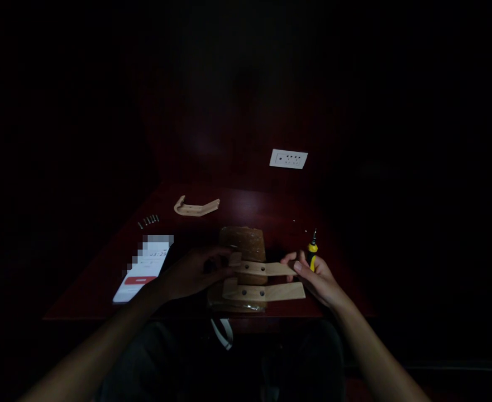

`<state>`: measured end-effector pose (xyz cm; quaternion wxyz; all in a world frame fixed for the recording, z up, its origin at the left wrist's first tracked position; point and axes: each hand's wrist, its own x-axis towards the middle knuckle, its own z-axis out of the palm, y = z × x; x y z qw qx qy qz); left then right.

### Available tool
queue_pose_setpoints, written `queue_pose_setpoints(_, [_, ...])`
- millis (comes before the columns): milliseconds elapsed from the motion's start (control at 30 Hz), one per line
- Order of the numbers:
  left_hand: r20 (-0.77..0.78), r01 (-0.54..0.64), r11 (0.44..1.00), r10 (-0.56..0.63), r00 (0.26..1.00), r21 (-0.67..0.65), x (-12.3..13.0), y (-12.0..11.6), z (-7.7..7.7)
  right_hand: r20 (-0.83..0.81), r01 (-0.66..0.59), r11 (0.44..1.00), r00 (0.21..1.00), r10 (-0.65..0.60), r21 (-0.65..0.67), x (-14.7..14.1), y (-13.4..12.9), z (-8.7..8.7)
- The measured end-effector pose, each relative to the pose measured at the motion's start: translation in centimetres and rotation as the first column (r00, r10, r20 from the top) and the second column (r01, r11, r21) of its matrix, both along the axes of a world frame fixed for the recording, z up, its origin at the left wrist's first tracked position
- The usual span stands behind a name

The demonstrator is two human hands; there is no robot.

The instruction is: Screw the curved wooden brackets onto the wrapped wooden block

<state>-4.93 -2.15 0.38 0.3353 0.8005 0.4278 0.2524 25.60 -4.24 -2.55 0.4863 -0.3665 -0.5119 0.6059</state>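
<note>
Head view | far bracket [254, 268] and near bracket [281, 292] lay across the block [248, 241], two dark spots [263, 269] each, fastening unconfirmed | left hand [197, 271] and right hand [319, 279] pinched far bracket's ends, fingers closed | I judged third bracket [193, 211] and loose screws [149, 221] outstanding, both lying apart

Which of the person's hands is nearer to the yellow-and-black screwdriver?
Right. The right hand is right by the screwdriver, which shows just beyond it; contact is unclear. The left hand is farther off, at the left end of the upper wooden piece.
</note>
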Motion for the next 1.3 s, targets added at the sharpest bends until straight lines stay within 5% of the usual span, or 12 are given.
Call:
queue_pose_setpoints(600, [-0.192,0.001,0.991,0.025,0.981,0.136,-0.8,-0.8,0.1,0.264,-0.043,0.993,0.964,0.013,0.106,1.1,-1.2,0.4])
queue_pose_setpoints(1100, [-0.213,-0.02,0.996,0.039,0.976,0.088,-1.6,-0.9,-0.8,0.247,-0.08,0.99,0.968,0.05,0.113,1.1,-0.8,0.5])
queue_pose_setpoints(1300, [-0.151,-0.044,0.998,0.049,0.987,0.038,-1.1,-1.0,0.3,0.284,-0.056,0.991,0.959,0.019,0.124,1.2,-1.0,0.5])
